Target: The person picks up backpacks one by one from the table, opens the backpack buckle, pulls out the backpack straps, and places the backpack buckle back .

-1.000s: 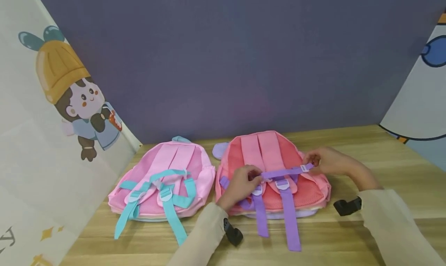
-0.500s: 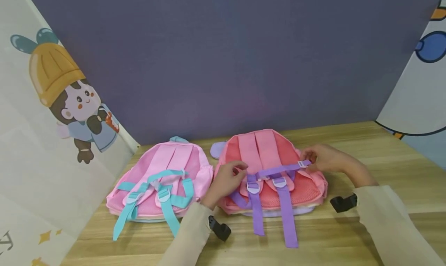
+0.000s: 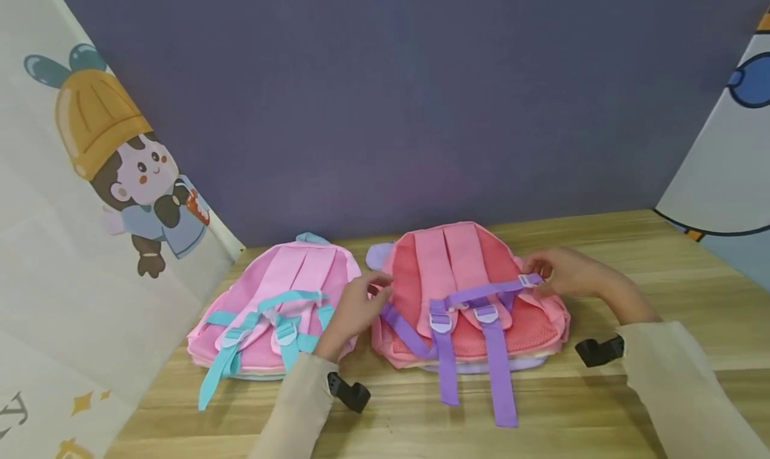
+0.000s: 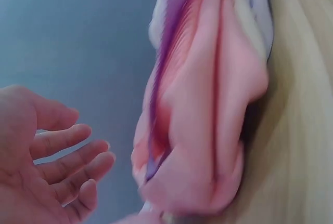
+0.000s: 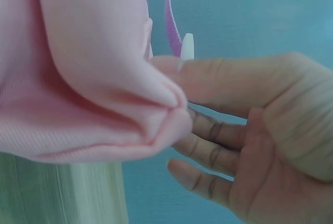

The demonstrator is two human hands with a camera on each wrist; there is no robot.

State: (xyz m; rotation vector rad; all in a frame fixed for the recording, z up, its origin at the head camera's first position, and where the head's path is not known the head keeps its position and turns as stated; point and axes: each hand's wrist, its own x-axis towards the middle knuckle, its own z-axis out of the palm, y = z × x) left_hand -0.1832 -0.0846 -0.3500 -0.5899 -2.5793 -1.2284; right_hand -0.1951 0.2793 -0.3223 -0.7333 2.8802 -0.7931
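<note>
A coral-pink backpack [image 3: 520, 342] lies on the wooden table with its back panel and purple straps up. My right hand [image 3: 565, 272] pinches the end of a purple chest strap [image 3: 487, 290] by its white buckle [image 3: 529, 280], at the bag's right edge. In the right wrist view, that buckle [image 5: 188, 47] sits by the thumb, behind a pink fold. My left hand [image 3: 356, 305] hovers near the bag's left edge, in front of the lighter pink backpack [image 3: 265, 272]. Its relaxed, spread fingers hold nothing, as the left wrist view shows [image 4: 47, 156].
The lighter backpack has turquoise straps [image 3: 219, 372] trailing onto the table [image 3: 457, 439]. Two purple strap ends [image 3: 504, 385] hang forward of the coral bag. A dark partition [image 3: 385, 111] stands behind, and a white wall with a cartoon figure [image 3: 144, 172] rises at left.
My left hand has let go of the purple chest strap and moved left, off the coral bag. The right hand still pinches the strap's buckle end in nearly the same place.
</note>
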